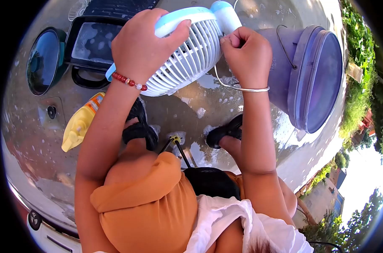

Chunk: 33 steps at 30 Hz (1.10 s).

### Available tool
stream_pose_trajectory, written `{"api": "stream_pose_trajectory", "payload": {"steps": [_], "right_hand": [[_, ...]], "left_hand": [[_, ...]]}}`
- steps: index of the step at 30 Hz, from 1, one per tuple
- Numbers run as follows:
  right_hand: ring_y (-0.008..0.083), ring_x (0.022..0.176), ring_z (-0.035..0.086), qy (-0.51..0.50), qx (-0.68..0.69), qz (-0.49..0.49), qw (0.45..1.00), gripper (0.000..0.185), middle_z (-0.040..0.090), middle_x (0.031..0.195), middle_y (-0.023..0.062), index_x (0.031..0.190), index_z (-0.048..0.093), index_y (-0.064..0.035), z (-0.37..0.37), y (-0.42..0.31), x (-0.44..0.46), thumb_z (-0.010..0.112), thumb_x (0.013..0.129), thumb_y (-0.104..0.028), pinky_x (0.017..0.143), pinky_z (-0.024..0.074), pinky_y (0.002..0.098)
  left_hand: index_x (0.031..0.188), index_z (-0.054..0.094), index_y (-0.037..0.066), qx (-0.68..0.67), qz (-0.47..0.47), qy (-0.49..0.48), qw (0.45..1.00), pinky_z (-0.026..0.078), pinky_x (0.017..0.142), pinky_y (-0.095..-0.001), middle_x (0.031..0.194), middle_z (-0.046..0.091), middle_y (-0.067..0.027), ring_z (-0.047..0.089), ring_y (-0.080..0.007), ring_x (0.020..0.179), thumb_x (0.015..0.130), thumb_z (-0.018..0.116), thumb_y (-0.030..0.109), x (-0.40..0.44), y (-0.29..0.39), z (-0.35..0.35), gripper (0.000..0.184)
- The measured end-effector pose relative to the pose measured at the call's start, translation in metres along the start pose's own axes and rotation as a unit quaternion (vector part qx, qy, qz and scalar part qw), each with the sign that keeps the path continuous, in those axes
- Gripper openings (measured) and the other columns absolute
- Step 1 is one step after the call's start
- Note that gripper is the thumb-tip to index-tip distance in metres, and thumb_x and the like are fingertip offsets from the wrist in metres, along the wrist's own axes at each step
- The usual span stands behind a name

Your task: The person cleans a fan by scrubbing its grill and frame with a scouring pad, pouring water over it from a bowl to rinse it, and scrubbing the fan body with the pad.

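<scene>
A small electric fan (187, 55) with a white slatted grille and a light blue rim is tilted on its side in front of me, up off the ground. My left hand (147, 38) grips it by the blue rim, thumb over the grille. At the other side of the grille, beside the rounded white-and-blue housing (226, 17), my right hand (249, 52) is closed in a pinch. Whatever lies between those fingertips is hidden. A thin white cord (217, 75) hangs below the fan near my right wrist.
A lidded purple bucket (299, 76) stands to the right. On the left are a black tray (71, 44) holding sudsy water, a glass lid (44, 61) and a yellow bottle (82, 120). The concrete (178, 111) is wet, with foam around my shoes (227, 130).
</scene>
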State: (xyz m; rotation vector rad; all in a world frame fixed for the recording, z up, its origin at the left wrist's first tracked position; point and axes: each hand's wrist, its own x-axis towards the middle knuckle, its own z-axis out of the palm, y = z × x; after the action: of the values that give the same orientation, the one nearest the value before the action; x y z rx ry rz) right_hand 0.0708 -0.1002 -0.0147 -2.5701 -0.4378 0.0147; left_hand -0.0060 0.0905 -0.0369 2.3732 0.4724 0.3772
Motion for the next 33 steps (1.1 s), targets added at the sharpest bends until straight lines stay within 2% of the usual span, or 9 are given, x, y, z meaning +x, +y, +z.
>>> {"api": "stream_pose_trajectory", "payload": {"steps": [1,5,9,11,12,18,24,31,33], "right_hand": [[0.0201,0.051,0.046,0.013,-0.012,-0.007,1.000,0.032,0.050,0.055,0.0086,0.064,0.051,-0.0014,0.002,-0.002,0.002,0.077,0.074,-0.017,0.053,0.0425,0.0326],[0.0206,0.051,0.047,0.013,-0.043,-0.041,0.998,0.030,0.051,0.056,0.0082,0.064,0.052,-0.0020,0.012,-0.008,0.024,0.077,0.074,-0.016,0.053,0.0433,0.0329],[0.0200,0.053,0.054,-0.003,-0.033,-0.041,0.999,0.029,0.056,0.058,0.0096,0.065,0.053,-0.0016,0.002,-0.004,0.007,0.077,0.074,-0.014,0.056,0.0456,0.0327],[0.0349,0.060,0.060,-0.004,0.023,0.002,1.000,0.010,0.061,0.062,0.0123,0.063,0.061,-0.0080,0.001,0.004,-0.011,0.069,0.069,-0.009,0.054,0.0472,0.0410],[0.0342,0.060,0.061,0.010,0.021,-0.009,1.000,0.010,0.062,0.063,0.0122,0.062,0.062,-0.0080,0.004,0.005,-0.012,0.069,0.069,-0.010,0.055,0.0476,0.0402],[0.0340,0.060,0.061,0.029,0.012,-0.005,0.999,0.007,0.062,0.063,0.0120,0.065,0.064,-0.0090,0.010,-0.002,0.009,0.070,0.068,-0.010,0.055,0.0472,0.0409],[0.0307,0.059,0.056,0.173,0.126,-0.015,0.977,0.025,0.062,0.066,0.0095,0.062,0.052,-0.0050,0.039,-0.001,-0.029,0.074,0.074,-0.004,0.057,0.0459,0.0377],[0.0272,0.061,0.059,0.157,0.149,-0.002,0.976,0.028,0.065,0.071,0.0082,0.063,0.051,-0.0041,0.012,0.000,-0.048,0.076,0.074,0.001,0.059,0.0469,0.0366],[0.0292,0.063,0.062,0.164,0.131,-0.004,0.978,0.026,0.065,0.070,0.0090,0.064,0.053,-0.0045,0.002,-0.005,-0.026,0.077,0.075,-0.004,0.059,0.0474,0.0380]], "left_hand": [[0.097,0.075,0.010,0.002,0.012,0.003,1.000,0.056,0.070,-0.0386,0.091,0.073,-0.0067,0.071,-0.0290,0.083,0.080,0.071,0.054,-0.003,0.001,0.000,0.048],[0.097,0.075,0.010,0.011,0.046,0.027,0.999,0.056,0.070,-0.0378,0.090,0.073,-0.0059,0.071,-0.0287,0.082,0.080,0.071,0.054,-0.006,0.002,0.002,0.047],[0.099,0.075,0.011,0.005,-0.009,0.009,1.000,0.056,0.070,-0.0377,0.092,0.073,-0.0070,0.071,-0.0291,0.083,0.080,0.071,0.056,0.007,-0.008,0.001,0.049],[0.099,0.075,0.011,0.001,-0.004,0.020,1.000,0.056,0.069,-0.0383,0.092,0.074,-0.0076,0.071,-0.0292,0.083,0.080,0.070,0.059,0.007,-0.011,0.003,0.052],[0.109,0.073,0.008,-0.006,-0.003,-0.021,1.000,0.055,0.078,-0.0356,0.102,0.074,-0.0094,0.071,-0.0272,0.088,0.084,0.070,0.059,0.006,-0.011,-0.001,0.058],[0.109,0.073,0.007,0.010,-0.015,-0.023,1.000,0.055,0.076,-0.0348,0.099,0.074,-0.0100,0.072,-0.0262,0.085,0.085,0.068,0.060,0.016,-0.019,-0.002,0.058],[0.106,0.073,0.006,-0.031,-0.055,-0.057,0.996,0.054,0.073,-0.0328,0.092,0.075,-0.0090,0.072,-0.0219,0.081,0.084,0.069,0.060,0.023,-0.023,-0.006,0.059],[0.105,0.074,0.007,-0.010,-0.052,-0.050,0.997,0.054,0.072,-0.0338,0.094,0.075,-0.0085,0.072,-0.0236,0.082,0.083,0.070,0.060,0.015,-0.014,-0.005,0.057],[0.104,0.074,0.007,-0.009,-0.031,-0.039,0.999,0.054,0.072,-0.0341,0.094,0.074,-0.0087,0.071,-0.0254,0.082,0.083,0.071,0.059,0.012,-0.011,-0.005,0.056]]}}
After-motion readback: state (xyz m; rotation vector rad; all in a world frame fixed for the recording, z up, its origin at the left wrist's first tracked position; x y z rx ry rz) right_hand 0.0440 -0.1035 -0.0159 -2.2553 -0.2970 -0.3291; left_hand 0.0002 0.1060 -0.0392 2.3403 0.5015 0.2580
